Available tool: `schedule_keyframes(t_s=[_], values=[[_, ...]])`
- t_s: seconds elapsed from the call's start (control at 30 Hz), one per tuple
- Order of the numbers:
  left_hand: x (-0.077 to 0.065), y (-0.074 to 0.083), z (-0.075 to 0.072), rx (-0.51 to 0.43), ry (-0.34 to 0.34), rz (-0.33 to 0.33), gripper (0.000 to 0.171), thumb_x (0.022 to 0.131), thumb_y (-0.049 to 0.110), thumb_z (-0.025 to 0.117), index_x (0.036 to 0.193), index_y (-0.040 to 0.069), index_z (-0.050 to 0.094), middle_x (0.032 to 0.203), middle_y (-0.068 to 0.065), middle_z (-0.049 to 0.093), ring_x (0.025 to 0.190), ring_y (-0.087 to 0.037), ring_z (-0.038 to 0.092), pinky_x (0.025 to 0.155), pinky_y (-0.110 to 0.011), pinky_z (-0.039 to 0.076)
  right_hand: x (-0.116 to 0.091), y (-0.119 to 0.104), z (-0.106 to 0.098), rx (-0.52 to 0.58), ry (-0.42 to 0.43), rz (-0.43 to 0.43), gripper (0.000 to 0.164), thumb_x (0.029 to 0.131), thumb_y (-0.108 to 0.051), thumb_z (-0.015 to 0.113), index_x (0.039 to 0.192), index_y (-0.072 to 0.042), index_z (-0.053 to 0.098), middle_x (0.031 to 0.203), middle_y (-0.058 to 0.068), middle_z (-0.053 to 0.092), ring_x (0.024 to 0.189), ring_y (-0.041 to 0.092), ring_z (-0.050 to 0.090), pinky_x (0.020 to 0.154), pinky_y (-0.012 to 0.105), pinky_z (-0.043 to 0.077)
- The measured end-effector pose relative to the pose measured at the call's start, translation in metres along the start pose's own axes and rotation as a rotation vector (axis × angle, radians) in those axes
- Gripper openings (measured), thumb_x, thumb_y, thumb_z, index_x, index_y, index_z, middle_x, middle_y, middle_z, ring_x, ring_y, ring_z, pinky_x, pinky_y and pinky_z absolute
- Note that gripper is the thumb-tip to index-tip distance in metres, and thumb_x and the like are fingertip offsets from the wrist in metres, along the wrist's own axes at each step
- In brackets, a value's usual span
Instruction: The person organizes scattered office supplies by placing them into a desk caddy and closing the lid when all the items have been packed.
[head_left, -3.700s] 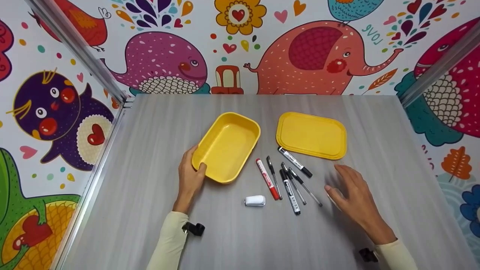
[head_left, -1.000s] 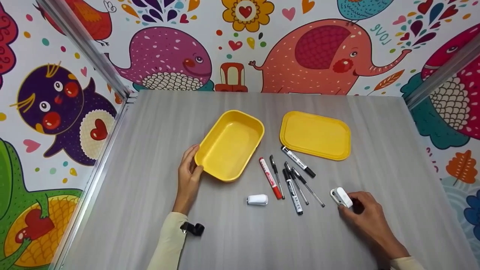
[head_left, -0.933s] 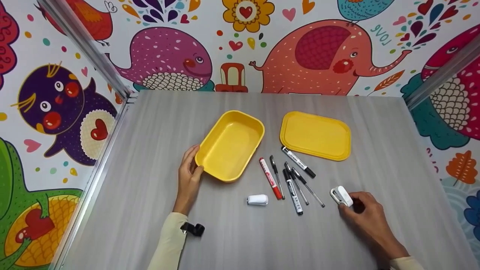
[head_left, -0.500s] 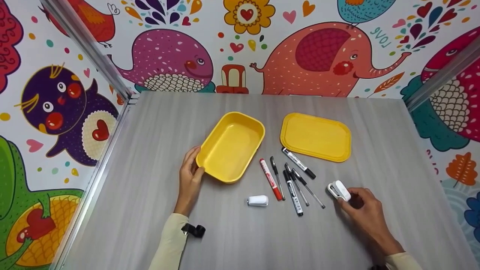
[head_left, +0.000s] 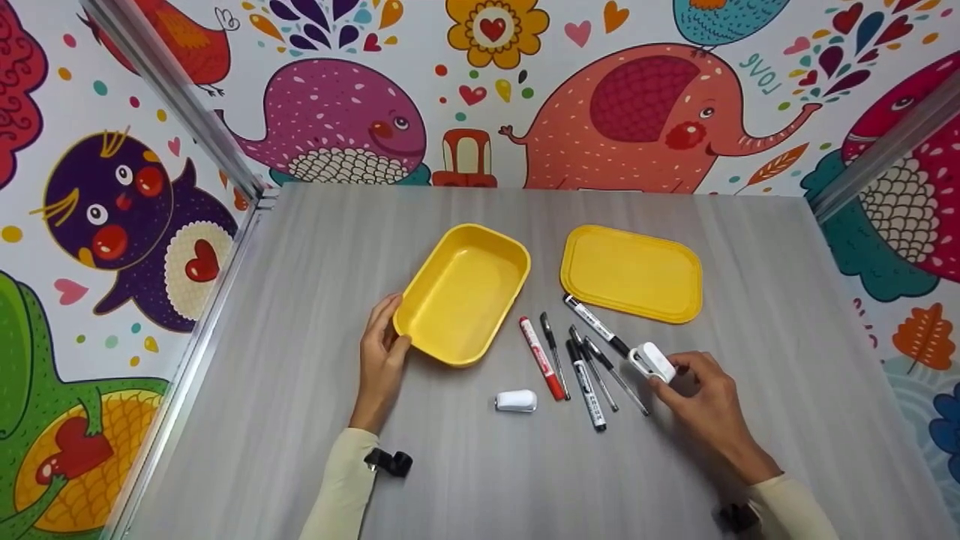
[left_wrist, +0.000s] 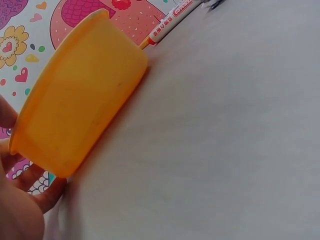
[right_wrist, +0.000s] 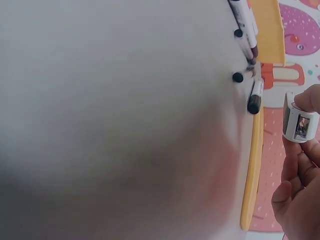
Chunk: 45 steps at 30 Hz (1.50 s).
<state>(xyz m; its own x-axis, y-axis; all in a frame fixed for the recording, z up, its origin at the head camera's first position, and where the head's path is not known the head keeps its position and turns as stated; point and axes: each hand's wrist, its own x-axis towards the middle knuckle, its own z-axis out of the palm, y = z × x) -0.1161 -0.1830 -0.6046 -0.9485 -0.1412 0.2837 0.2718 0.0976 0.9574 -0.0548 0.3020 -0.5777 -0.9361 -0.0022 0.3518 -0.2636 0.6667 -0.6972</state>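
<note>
My left hand (head_left: 380,364) grips the near left corner of a yellow plastic box (head_left: 461,296), thumb at the rim and fingers along the outer wall. In the left wrist view the box (left_wrist: 82,95) appears from the side, its corner between thumb and fingers. Between the thumb and fingers of my right hand (head_left: 709,397) is a small white stapler (head_left: 654,361), overlapping the ends of a black-capped marker (head_left: 592,321) and a pen in the head view. The right wrist view shows the stapler (right_wrist: 301,122) end-on, raised off the tabletop.
A yellow lid (head_left: 631,274) lies flat at the back right. Between box and right hand lie a red marker (head_left: 540,358), another black marker (head_left: 585,386) and several pens (head_left: 553,352). A second white stapler (head_left: 516,401) lies nearer the front. Patterned walls border the grey table.
The right hand, bare at first, took up the white stapler at the right and has now moved it up and left toward the pens. The left hand has stayed at the box.
</note>
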Motion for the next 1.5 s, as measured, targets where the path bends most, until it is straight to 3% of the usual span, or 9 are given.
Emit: schedule_keyframes(t_s=[0.4, 0.73, 0.93, 1.13, 1.37, 1.5], values=[[0.0, -0.001, 0.002, -0.008, -0.002, -0.011, 0.066, 0.096, -0.017, 0.055, 0.16, -0.003, 0.053, 0.165, -0.019, 0.048, 0.152, -0.032, 0.049, 0.118, -0.023, 0.044, 0.024, -0.011, 0.02, 0.038, -0.035, -0.127, 0.041, 0.072, 0.01, 0.095, 0.106, 0.0, 0.075, 0.099, 0.007, 0.07, 0.09, 0.028, 0.061, 0.077, 0.024, 0.044], [-0.002, 0.001, 0.0, -0.01, -0.014, -0.009, 0.066, 0.097, -0.017, 0.053, 0.161, -0.002, 0.051, 0.166, -0.017, 0.047, 0.151, -0.035, 0.05, 0.119, -0.028, 0.045, 0.037, -0.019, 0.036, 0.077, -0.054, -0.14, 0.039, 0.074, 0.009, 0.094, 0.107, -0.004, 0.076, 0.098, 0.003, 0.071, 0.091, 0.024, 0.06, 0.078, 0.029, 0.043], [-0.002, 0.0, 0.0, -0.011, -0.011, -0.019, 0.066, 0.097, -0.016, 0.055, 0.162, -0.001, 0.052, 0.165, -0.014, 0.048, 0.151, -0.033, 0.05, 0.118, -0.023, 0.045, 0.043, -0.021, 0.045, 0.108, -0.063, -0.149, 0.038, 0.076, 0.01, 0.092, 0.108, -0.003, 0.076, 0.099, 0.004, 0.071, 0.09, 0.03, 0.06, 0.076, 0.033, 0.046], [-0.002, 0.0, 0.0, -0.03, -0.013, -0.038, 0.065, 0.098, -0.014, 0.055, 0.162, -0.001, 0.051, 0.167, -0.017, 0.046, 0.154, -0.034, 0.047, 0.12, -0.022, 0.042, 0.048, -0.025, 0.05, 0.134, -0.089, -0.1, 0.035, 0.08, 0.009, 0.091, 0.109, -0.003, 0.076, 0.1, 0.004, 0.07, 0.091, 0.035, 0.058, 0.072, 0.031, 0.046], [-0.002, 0.001, 0.0, -0.019, -0.009, -0.048, 0.065, 0.099, -0.013, 0.055, 0.162, 0.001, 0.052, 0.168, -0.015, 0.046, 0.155, -0.027, 0.045, 0.121, -0.023, 0.041, 0.053, -0.03, 0.054, 0.146, -0.089, -0.081, 0.033, 0.08, 0.007, 0.092, 0.108, -0.001, 0.076, 0.1, 0.005, 0.068, 0.093, 0.038, 0.059, 0.072, 0.03, 0.045], [-0.003, 0.001, 0.0, -0.027, -0.013, -0.039, 0.066, 0.098, -0.014, 0.053, 0.162, 0.0, 0.051, 0.167, -0.014, 0.046, 0.156, -0.03, 0.045, 0.124, -0.028, 0.04, 0.055, -0.033, 0.057, 0.152, -0.083, -0.088, 0.034, 0.081, 0.006, 0.092, 0.109, -0.002, 0.075, 0.101, 0.006, 0.067, 0.094, 0.039, 0.058, 0.073, 0.032, 0.045]])
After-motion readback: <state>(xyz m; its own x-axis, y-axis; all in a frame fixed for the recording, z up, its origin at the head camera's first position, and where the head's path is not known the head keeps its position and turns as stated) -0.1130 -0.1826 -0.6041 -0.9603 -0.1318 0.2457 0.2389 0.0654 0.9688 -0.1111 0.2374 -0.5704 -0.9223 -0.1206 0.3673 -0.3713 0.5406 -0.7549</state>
